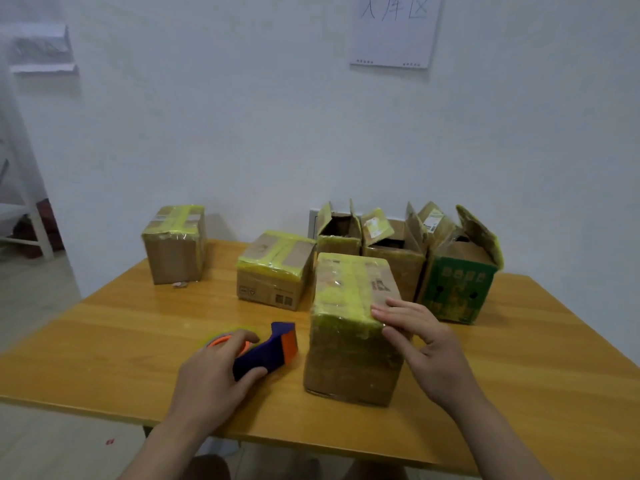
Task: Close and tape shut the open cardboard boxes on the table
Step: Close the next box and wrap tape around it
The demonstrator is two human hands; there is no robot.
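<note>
A closed cardboard box (349,341) with yellow tape over its top stands at the table's near middle. My right hand (422,341) rests on its top right edge with straight fingers. To the left, my left hand (211,375) grips a purple and orange tape dispenser (273,348) lying on the table. Two more taped boxes stand behind, one at the far left (175,244) and one in the middle (275,271). Three open boxes line the back right: a small one (339,233), a brown one (394,251) and a green printed one (457,282).
The wooden table (519,375) stands against a white wall with a paper sheet (394,29) pinned up. A white shelf frame (20,220) stands on the floor at the left. A small scrap (179,285) lies by the far left box.
</note>
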